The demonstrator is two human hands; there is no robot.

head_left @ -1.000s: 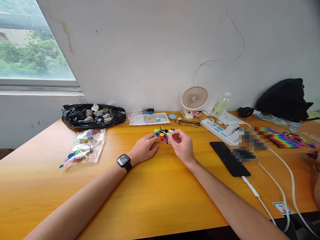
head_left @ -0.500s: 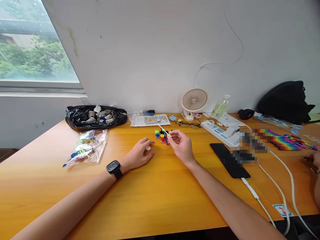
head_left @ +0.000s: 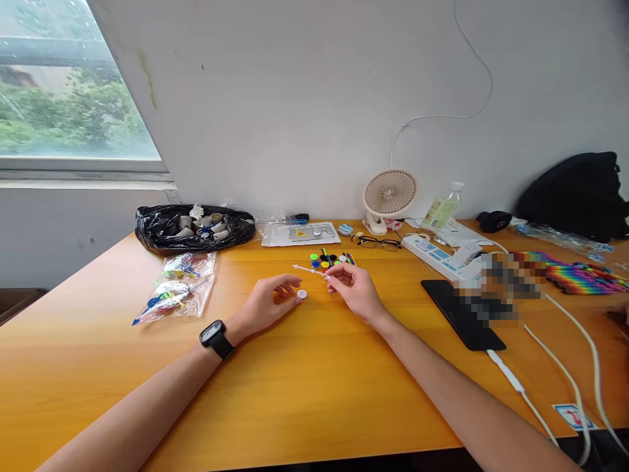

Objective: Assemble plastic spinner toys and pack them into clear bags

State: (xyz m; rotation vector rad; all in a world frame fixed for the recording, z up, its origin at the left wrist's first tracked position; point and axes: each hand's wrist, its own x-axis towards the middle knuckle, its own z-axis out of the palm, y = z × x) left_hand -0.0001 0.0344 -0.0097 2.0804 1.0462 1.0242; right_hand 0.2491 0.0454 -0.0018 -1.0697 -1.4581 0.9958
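- Tabletop (head_left: 289, 400), wooden, its far edge along the wall.
- Bag, black plastic (head_left: 156, 231), at the far left corner, mouth open.
- Bag, clear plastic (head_left: 171, 294), near the left edge, coloured parts inside.
- Left hand (head_left: 258, 303), ours, wearing a black watch (head_left: 213, 333); thumb and forefinger curve toward the white disc, but we cannot tell whether they clasp it.
- Right hand (head_left: 358, 290), ours, thumb and fingertips pinched on the white stick.
- Phone (head_left: 459, 316), black, between our right hand and the right edge.
- Discs, coloured (head_left: 325, 265), in a small group toward the far edge, just beyond our fingertips.
- White stick (head_left: 308, 269), one end in our right hand's pinch, the other pointing to the left edge.
- White disc (head_left: 302, 294), one, at our left thumb tip, closer to the near edge than the stick.
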